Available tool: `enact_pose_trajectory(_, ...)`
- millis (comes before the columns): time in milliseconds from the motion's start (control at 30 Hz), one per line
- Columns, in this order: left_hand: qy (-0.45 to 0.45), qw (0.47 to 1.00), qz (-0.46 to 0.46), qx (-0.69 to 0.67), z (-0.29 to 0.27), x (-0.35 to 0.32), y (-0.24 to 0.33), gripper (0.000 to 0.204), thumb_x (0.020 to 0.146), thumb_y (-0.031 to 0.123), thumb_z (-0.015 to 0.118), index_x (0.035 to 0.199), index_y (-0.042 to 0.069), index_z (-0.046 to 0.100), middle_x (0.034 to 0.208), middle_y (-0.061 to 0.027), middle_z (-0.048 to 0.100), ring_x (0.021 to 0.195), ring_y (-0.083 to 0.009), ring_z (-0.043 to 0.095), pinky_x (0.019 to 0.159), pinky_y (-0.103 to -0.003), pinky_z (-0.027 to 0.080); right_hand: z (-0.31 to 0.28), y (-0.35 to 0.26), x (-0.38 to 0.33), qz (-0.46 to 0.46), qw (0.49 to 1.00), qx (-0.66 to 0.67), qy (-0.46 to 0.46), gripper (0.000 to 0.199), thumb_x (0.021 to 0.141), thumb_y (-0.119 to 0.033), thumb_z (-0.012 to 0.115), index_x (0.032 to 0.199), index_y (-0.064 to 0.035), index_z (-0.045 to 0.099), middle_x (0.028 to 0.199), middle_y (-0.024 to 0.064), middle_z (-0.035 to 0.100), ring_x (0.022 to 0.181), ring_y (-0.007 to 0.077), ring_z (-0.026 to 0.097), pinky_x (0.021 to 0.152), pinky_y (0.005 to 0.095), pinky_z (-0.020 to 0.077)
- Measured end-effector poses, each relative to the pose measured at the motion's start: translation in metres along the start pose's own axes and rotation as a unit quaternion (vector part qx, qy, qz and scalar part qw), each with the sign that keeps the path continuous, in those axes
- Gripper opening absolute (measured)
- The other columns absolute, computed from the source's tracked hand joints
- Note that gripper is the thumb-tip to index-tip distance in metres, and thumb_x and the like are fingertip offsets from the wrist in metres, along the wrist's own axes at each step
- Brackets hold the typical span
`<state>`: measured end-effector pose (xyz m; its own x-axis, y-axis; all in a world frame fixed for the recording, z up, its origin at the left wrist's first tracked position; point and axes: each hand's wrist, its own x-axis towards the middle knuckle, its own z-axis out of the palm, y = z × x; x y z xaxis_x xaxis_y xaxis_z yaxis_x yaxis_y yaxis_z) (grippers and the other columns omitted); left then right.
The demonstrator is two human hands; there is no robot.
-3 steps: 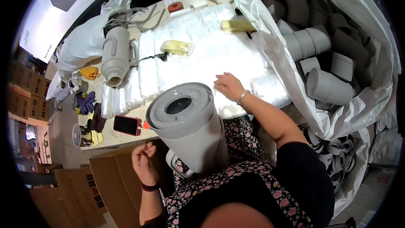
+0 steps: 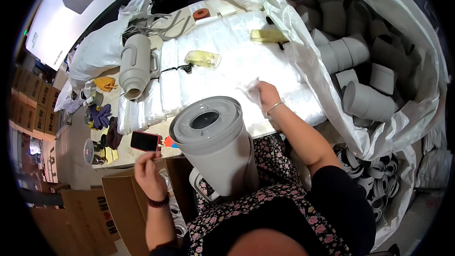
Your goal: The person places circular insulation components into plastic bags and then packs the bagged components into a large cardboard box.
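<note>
The grey jug rests on the lap against the flowered apron, ring-shaped top upward, probably so the thighs brace its smooth, rounded body and spare both hands. At its eight o'clock the left hand hangs unsupported, fingers curled; whether they pinch anything I cannot tell. At one to two o'clock the right hand grips crinkled, translucent film between its fingers. The phone lies at nine on the tabletop. Glossy plastic packs cover twelve, apparently stacked within reach. A second jug lies between ten and eleven; at two, a limp white sack holds matte grey cylinders.
</note>
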<state>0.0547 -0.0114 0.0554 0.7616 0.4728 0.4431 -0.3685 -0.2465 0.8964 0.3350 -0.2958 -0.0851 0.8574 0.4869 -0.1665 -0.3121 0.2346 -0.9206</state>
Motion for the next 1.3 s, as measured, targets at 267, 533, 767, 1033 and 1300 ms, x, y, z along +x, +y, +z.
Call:
enact_pose_trajectory(267, -0.349, 0.934, 0.031, 0.066, 0.123, 0.091, 0.084, 0.036, 0.080, 0.018, 0.072, 0.108, -0.001, 0.063, 0.095, -0.0085, 0.063, 0.092, -0.0173, 0.059, 0.082, -0.028, 0.047, 0.151, -0.139, -0.112, -0.205, 0.937, 0.260, -0.113, 0.007, 0.093, -0.008, 0.059, 0.097, -0.0030, 0.057, 0.100, 0.0054, 0.063, 0.091, 0.0143, 0.060, 0.085, 0.0270, 0.0492)
enact_pose_trajectory(533, -0.148, 0.979, -0.140, 0.007, 0.076, 0.111, 0.018, 0.010, 0.089, 0.012, 0.064, 0.087, 0.004, 0.059, 0.081, -0.0015, 0.061, 0.072, -0.0080, 0.054, 0.067, -0.024, 0.047, 0.147, -0.166, -0.121, -0.111, 0.975, 0.151, -0.117, 0.012, 0.092, -0.016, 0.060, 0.085, -0.0086, 0.054, 0.083, 0.0038, 0.061, 0.076, 0.0136, 0.057, 0.076, 0.0321, 0.0495)
enact_pose_trajectory(767, -0.157, 0.974, 0.013, -0.163, 0.044, 0.105, 0.022, 0.010, 0.100, 0.016, 0.044, 0.099, 0.009, 0.050, 0.068, 0.0040, 0.045, 0.055, -0.0061, 0.040, 0.049, -0.021, 0.035, 0.022, -0.138, -0.053, -0.184, 0.977, 0.104, 0.009, 0.015, 0.092, -0.019, 0.057, 0.099, -0.0058, 0.057, 0.097, 0.0093, 0.064, 0.087, 0.0195, 0.063, 0.082, 0.0362, 0.0502)
enact_pose_trajectory(1033, -0.365, 0.926, -0.068, -0.069, -0.001, 0.010, -0.013, 0.014, 0.094, 0.015, 0.050, 0.094, 0.003, 0.058, 0.090, -0.0060, 0.059, 0.084, -0.0198, 0.057, 0.076, -0.031, 0.046, 0.031, -0.020, -0.191, -0.200, 0.864, -0.458, -0.052, 0.014, 0.090, -0.009, 0.052, 0.092, 0.0014, 0.061, 0.088, 0.0123, 0.059, 0.090, 0.0285, 0.056, 0.081, 0.0373, 0.0441)
enact_pose_trajectory(1300, -0.480, 0.863, -0.157, 0.031, -0.090, -0.216, -0.037, 0.039, 0.072, 0.007, 0.059, 0.111, 0.006, 0.061, 0.100, -0.0176, 0.065, 0.100, -0.0346, 0.061, 0.083, -0.039, 0.048, 0.174, -0.111, -0.238, -0.205, 0.780, -0.431, -0.404, 0.022, 0.073, -0.021, 0.070, 0.092, -0.0110, 0.070, 0.087, 0.0087, 0.069, 0.087, 0.0297, 0.064, 0.084, 0.0395, 0.0479)
